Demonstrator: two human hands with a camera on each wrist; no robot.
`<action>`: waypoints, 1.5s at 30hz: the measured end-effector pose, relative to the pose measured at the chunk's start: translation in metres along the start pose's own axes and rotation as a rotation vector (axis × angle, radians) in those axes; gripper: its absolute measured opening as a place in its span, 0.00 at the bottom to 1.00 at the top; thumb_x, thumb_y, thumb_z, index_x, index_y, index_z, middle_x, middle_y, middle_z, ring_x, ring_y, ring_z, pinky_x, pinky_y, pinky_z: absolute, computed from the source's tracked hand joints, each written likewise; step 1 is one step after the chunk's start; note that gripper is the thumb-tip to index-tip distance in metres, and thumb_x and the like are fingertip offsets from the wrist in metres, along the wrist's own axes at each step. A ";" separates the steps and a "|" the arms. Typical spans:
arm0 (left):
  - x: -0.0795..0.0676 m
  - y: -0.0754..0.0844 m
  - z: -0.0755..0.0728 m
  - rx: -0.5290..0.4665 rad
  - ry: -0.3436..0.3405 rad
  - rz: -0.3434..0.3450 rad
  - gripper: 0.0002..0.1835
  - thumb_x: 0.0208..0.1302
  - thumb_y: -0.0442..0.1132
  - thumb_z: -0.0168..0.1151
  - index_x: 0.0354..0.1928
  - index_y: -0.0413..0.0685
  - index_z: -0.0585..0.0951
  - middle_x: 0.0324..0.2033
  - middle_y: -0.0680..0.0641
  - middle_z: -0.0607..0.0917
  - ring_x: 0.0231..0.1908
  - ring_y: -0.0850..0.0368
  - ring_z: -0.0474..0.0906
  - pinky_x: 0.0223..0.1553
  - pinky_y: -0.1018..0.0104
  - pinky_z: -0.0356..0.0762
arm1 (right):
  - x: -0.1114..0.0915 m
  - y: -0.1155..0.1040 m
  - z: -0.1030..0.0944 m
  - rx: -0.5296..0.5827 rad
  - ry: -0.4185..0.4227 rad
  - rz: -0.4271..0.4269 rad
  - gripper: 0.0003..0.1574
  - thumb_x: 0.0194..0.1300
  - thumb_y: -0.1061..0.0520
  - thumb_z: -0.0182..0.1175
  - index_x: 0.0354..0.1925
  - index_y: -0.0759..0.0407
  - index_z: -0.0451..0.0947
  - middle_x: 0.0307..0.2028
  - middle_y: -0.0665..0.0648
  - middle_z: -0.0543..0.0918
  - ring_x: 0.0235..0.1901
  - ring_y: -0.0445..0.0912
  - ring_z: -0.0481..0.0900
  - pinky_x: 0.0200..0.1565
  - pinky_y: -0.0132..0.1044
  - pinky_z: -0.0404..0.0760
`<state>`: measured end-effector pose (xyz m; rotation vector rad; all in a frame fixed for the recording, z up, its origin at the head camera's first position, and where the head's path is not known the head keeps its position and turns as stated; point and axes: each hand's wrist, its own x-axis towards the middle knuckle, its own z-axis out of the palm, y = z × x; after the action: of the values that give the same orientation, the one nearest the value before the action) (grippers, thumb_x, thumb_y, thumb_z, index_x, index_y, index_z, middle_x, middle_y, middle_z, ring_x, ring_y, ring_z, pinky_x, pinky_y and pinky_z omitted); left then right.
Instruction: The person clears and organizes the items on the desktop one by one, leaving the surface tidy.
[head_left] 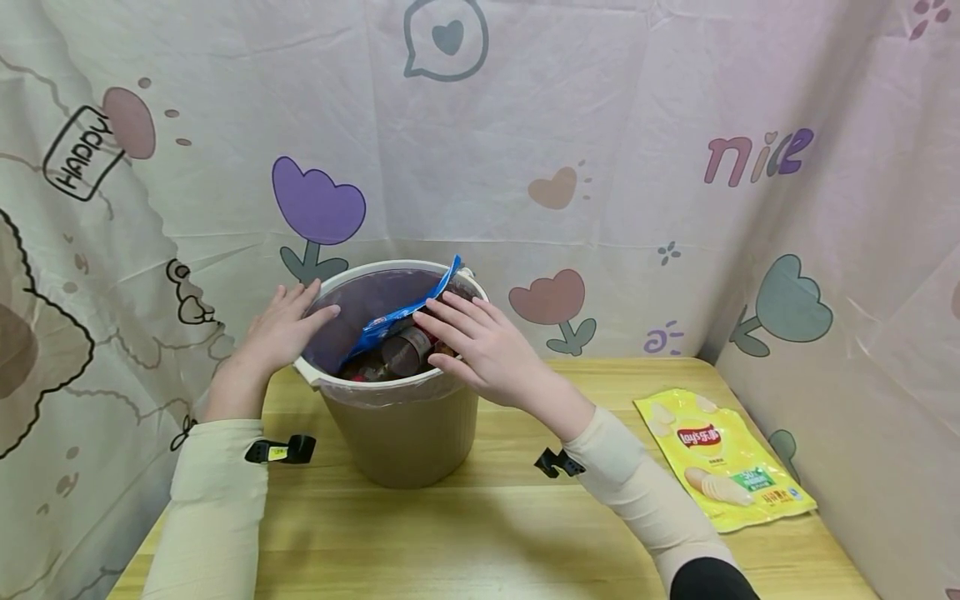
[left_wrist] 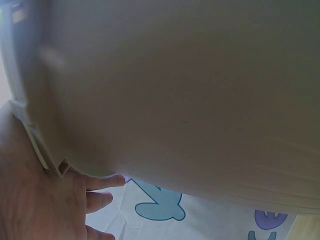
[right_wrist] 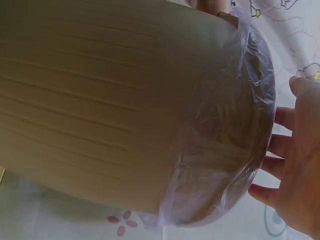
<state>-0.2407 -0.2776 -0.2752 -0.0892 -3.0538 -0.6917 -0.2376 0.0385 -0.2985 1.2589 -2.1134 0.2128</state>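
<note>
A beige trash bin [head_left: 405, 437] with a pale rim stands on the table. A clear plastic bag [right_wrist: 215, 145] lines it and folds over its edge in the right wrist view. Inside lie a blue packet [head_left: 397, 317], tilted up against the far right rim, and what looks like a dark plastic bottle [head_left: 406, 353]. My left hand [head_left: 283, 327] is at the left rim, fingers along the outside and thumb over the opening. My right hand [head_left: 491, 350] reaches across the right rim, its fingers spread straight above the contents and partly hiding them.
A yellow bag of Lay's chips [head_left: 723, 462] lies flat at the right side of the wooden table [head_left: 420, 542]. Patterned cloth [head_left: 637, 100] hangs behind the table and along both sides, close behind the bin.
</note>
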 end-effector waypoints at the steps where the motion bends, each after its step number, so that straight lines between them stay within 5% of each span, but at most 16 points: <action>1: 0.000 0.000 0.000 0.002 -0.001 0.000 0.43 0.73 0.66 0.31 0.77 0.45 0.41 0.75 0.29 0.40 0.74 0.29 0.25 0.67 0.24 0.33 | 0.001 -0.001 0.000 0.001 -0.010 0.000 0.43 0.75 0.32 0.19 0.71 0.48 0.65 0.68 0.53 0.73 0.72 0.51 0.64 0.72 0.47 0.62; 4: 0.000 0.000 -0.001 0.003 -0.006 0.001 0.44 0.73 0.66 0.32 0.77 0.45 0.41 0.75 0.29 0.40 0.74 0.29 0.25 0.66 0.23 0.33 | 0.005 -0.002 0.001 0.004 -0.049 0.003 0.42 0.75 0.32 0.21 0.70 0.47 0.66 0.67 0.52 0.73 0.71 0.50 0.65 0.72 0.47 0.61; 11: 0.000 0.000 0.000 0.000 -0.014 0.003 0.43 0.73 0.66 0.31 0.77 0.45 0.40 0.75 0.29 0.39 0.74 0.29 0.25 0.66 0.23 0.33 | 0.011 -0.006 0.005 0.036 -0.174 0.047 0.32 0.74 0.39 0.46 0.71 0.44 0.64 0.69 0.49 0.71 0.72 0.47 0.62 0.73 0.45 0.58; 25: 0.001 -0.002 0.000 -0.001 -0.005 0.007 0.44 0.72 0.67 0.32 0.77 0.45 0.41 0.75 0.29 0.40 0.74 0.30 0.25 0.67 0.24 0.33 | 0.022 -0.008 0.003 0.117 -0.310 0.155 0.32 0.75 0.36 0.42 0.72 0.38 0.62 0.70 0.44 0.69 0.74 0.43 0.58 0.74 0.45 0.56; 34: 0.000 0.000 0.000 0.001 -0.003 0.012 0.44 0.72 0.67 0.32 0.77 0.44 0.41 0.74 0.28 0.41 0.74 0.29 0.25 0.66 0.23 0.34 | 0.022 -0.007 0.003 0.114 -0.313 0.154 0.32 0.74 0.35 0.42 0.72 0.39 0.62 0.69 0.43 0.70 0.74 0.44 0.60 0.74 0.45 0.56; 45: 0.001 -0.001 0.000 -0.006 -0.005 0.021 0.43 0.73 0.66 0.31 0.77 0.44 0.40 0.74 0.27 0.40 0.73 0.28 0.25 0.67 0.25 0.34 | 0.011 -0.001 0.003 0.103 -0.177 0.085 0.32 0.73 0.39 0.48 0.70 0.45 0.65 0.66 0.47 0.74 0.70 0.47 0.65 0.72 0.45 0.60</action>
<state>-0.2414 -0.2779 -0.2757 -0.1230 -3.0506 -0.7010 -0.2418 0.0284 -0.2940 1.2895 -2.3359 0.2590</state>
